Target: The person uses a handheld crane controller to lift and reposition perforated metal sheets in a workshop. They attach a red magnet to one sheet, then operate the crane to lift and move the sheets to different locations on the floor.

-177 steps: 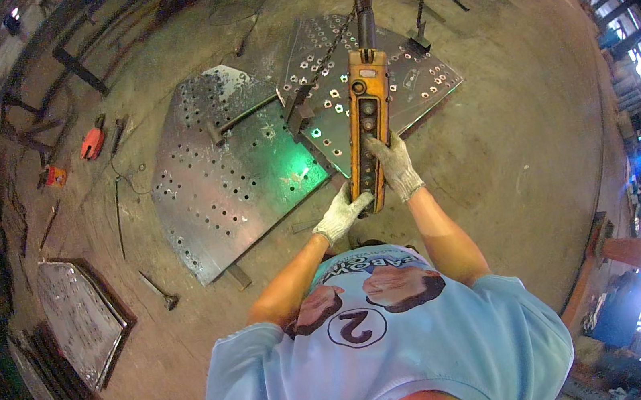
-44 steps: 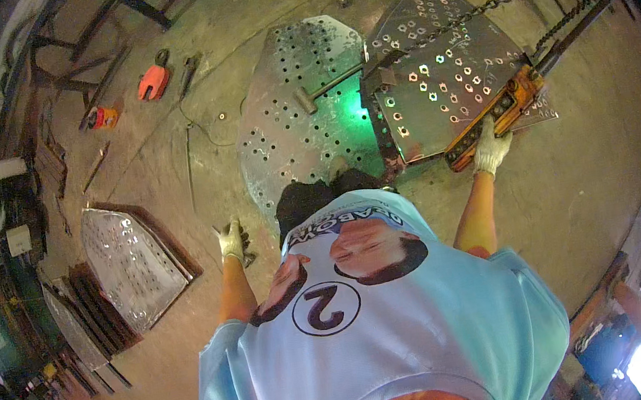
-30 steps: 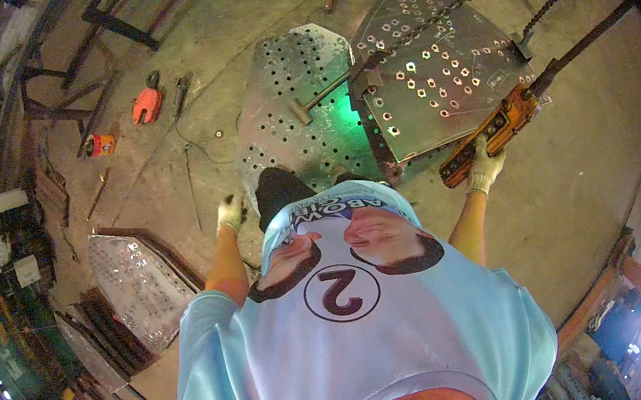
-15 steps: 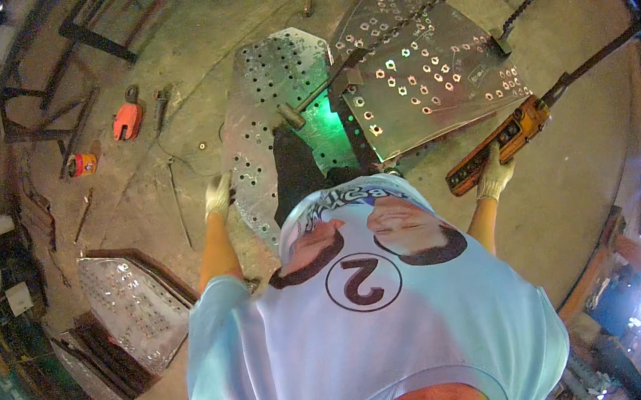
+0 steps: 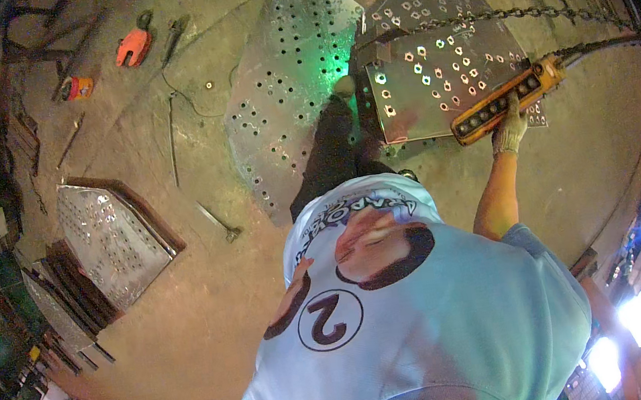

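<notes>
My right hand, in a pale work glove, is closed around a long yellow pendant controller with a row of dark buttons. A cable runs from its far end to the right. Beneath and beyond it lies a dark steel plate with many rough-edged holes. A paler steel plate with clean round holes lies to its left, and my dark-trousered leg and foot cover part of it. A green glow falls across this plate. Over the dark plate stretches a lifting chain. My left hand is out of view.
On the floor at left lie an orange plate clamp, a small orange-red tin and thin rods. A long-handled tool rests closer by. Stacked perforated plates and dark bars stand at the lower left. Metal frames line the upper left.
My body and view have turned, and the plates appear higher and further right. The controller in my right hand is now over the dark plate's edge. My left hand has left the view.
</notes>
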Motion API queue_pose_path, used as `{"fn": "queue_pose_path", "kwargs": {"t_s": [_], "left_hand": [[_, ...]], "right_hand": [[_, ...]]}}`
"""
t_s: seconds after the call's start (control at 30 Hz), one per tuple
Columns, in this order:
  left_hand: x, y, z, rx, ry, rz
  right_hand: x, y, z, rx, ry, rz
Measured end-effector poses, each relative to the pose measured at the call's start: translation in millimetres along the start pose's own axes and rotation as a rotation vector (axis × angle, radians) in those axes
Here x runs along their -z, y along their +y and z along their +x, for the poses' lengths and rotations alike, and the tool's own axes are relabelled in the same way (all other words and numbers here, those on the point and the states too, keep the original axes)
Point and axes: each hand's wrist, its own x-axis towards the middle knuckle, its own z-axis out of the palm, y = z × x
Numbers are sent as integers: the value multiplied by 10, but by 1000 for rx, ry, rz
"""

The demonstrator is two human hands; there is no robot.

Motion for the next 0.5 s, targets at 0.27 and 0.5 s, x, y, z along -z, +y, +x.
{"fn": "queue_pose_path", "kwargs": {"t_s": [0.27,0.5], "left_hand": [[-1160,2355,-200,-625,-70,58],[-1375,5508,-2040,-1269,-190,93]], "right_hand": [[-221,-355,-242,-4,-360,-509],[-290,-86,-750,61,-204,-876]]}}
